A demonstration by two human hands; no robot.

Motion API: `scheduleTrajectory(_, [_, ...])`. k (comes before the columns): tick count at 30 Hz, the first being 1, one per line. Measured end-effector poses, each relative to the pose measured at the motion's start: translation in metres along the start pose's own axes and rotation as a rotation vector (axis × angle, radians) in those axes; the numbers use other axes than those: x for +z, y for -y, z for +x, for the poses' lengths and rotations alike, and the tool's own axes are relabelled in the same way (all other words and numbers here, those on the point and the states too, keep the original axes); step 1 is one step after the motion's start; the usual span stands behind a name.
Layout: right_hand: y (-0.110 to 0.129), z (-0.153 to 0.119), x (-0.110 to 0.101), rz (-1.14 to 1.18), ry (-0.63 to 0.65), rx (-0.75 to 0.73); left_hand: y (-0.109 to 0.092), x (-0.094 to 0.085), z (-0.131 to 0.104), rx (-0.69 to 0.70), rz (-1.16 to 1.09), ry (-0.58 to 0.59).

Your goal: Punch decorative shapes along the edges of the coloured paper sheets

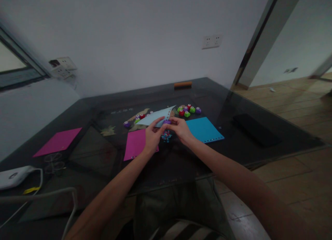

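Our left hand (pixel 152 134) pinches one pale sheet (pixel 157 116); our right hand (pixel 181 129) grips one purple piece (pixel 167 122) by its holed edge, mostly finger-hidden. We count seven eyed pieces (pixel 186 109) to the right; the sheet partly covers the left cluster (pixel 142 116), its number unclear.

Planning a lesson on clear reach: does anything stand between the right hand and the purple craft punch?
Nothing visible does: the right hand touches the purple craft punch at the edge of the pale blue sheet.
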State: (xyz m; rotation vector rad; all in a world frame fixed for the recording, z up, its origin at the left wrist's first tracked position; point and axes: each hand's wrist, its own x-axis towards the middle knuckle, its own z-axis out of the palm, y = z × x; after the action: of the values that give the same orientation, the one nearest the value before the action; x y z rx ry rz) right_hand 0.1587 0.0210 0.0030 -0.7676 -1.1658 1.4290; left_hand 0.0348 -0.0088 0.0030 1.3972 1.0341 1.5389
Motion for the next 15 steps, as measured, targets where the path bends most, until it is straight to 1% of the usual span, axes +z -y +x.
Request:
scheduleTrajectory(4, [-0.002, 0.000, 0.000, -0.017, -0.003, -0.015, 0.003, 0.001, 0.001, 0.002, 0.005, -0.014])
scheduleTrajectory(10, [-0.008, 0.000, 0.004, 0.006, -0.062, -0.029, 0.009, 0.001, 0.001, -0.029, -0.008, -0.026])
scheduleTrajectory(15, [-0.009, 0.000, 0.005, -0.021, -0.068, -0.021, 0.011, 0.002, 0.002, -0.002, -0.014, -0.049])
